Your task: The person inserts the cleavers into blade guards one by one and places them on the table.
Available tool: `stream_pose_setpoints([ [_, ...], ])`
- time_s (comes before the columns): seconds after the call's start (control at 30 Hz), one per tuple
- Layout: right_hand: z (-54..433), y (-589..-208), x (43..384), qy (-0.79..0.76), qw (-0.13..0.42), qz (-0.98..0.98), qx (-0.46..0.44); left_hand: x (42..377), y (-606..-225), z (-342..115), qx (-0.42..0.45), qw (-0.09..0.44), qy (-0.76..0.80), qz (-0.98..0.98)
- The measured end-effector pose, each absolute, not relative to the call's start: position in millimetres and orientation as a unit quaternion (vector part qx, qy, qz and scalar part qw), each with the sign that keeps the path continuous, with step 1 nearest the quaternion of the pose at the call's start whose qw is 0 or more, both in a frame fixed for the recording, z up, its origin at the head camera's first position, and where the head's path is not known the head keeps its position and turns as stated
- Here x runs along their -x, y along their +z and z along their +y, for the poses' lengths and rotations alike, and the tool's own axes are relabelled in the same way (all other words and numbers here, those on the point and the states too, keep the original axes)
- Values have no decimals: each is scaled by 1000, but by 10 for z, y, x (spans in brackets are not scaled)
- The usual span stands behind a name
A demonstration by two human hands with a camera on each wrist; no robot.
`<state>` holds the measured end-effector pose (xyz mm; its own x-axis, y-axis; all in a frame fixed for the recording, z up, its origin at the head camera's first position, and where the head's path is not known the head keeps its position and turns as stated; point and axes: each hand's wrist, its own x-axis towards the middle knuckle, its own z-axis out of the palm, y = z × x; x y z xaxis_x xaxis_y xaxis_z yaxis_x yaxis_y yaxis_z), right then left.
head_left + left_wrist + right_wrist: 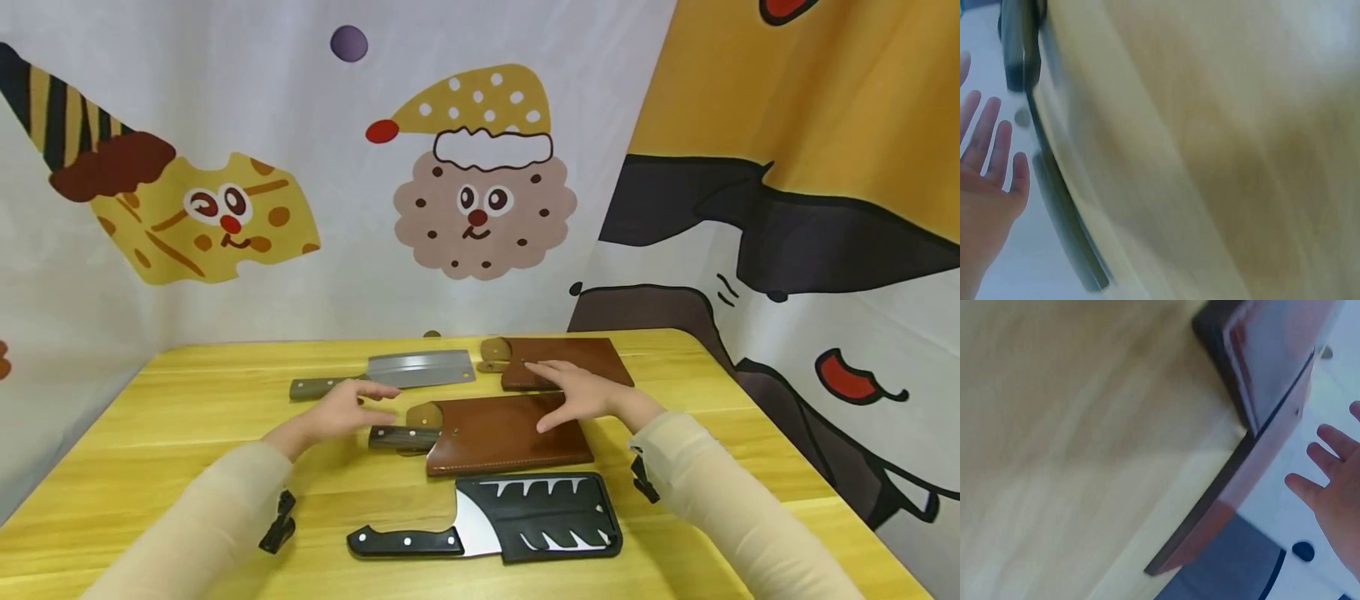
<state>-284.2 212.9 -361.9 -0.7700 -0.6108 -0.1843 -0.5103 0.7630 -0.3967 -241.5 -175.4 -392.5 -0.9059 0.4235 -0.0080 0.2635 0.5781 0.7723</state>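
Observation:
My left hand (341,412) hovers with fingers extended and holds nothing, near the handles of a bare cleaver (420,369) and a cleaver in a brown leather sheath (510,437). In the left wrist view that hand (988,194) shows spread fingers, apart from the dark handles. Above the sheath's right part, my right hand (585,393) has its thumb and fingers parted, with nothing between them. The right wrist view shows this hand (1338,494) beside the sheaths, its fingers loosely extended. It partly covers a second brown sheath (600,358) farther back.
Nearest me lies a black-handled kitchen knife (408,542) with a black blade cover (555,517) over most of its blade. Everything lies on a yellow wood-grain table (150,467). A printed cartoon curtain (337,275) hangs behind the table and along the right.

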Motion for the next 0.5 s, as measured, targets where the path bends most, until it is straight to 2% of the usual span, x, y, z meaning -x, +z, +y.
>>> stream_pose_setpoints([
  [0.3,2384,-3606,3124,-175,92,943,269,2513,-3818,-2060,-168,71,433,883],
  [0.5,2526,-3655,3258,-182,85,951,236,2562,-3810,-2209,-130,59,418,897],
])
